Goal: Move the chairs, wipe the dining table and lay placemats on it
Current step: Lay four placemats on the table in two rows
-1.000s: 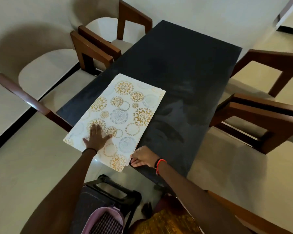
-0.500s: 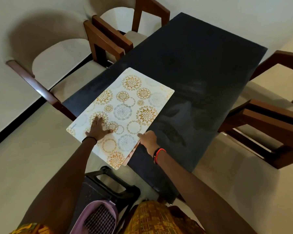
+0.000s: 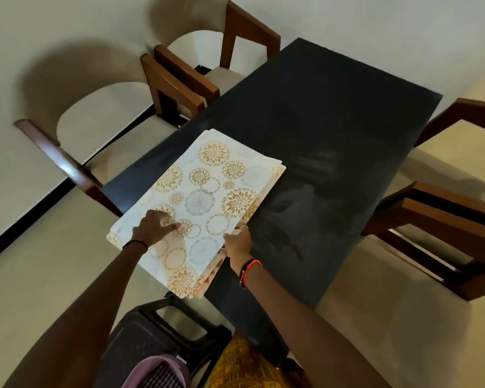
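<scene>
Nearest us, at about 6 o'clock below the table's edge, sits a dark plastic stool with a pink basket beside it. Just beyond, our left hand lies flat on the stack of placemats, fingers loosely spread and pressing down near its 8 o'clock corner, while our right hand pinches the stack's 5 o'clock edge, thumb on top and fingers tucked under the upper sheets. The placemats rest on the near-left corner of the dining table, partly overhanging its edge toward us; several staggered edges show at the 2 o'clock corner, so we judge it to be a pile of thin mats. They look light, semi-stiff and smooth, likely to slide over one another and over the dark tabletop, so we would peel one by a corner or long edge while the flat palm pins the rest. Farther out, wooden chairs stand at 10 o'clock, 12 o'clock and 3 o'clock.
</scene>
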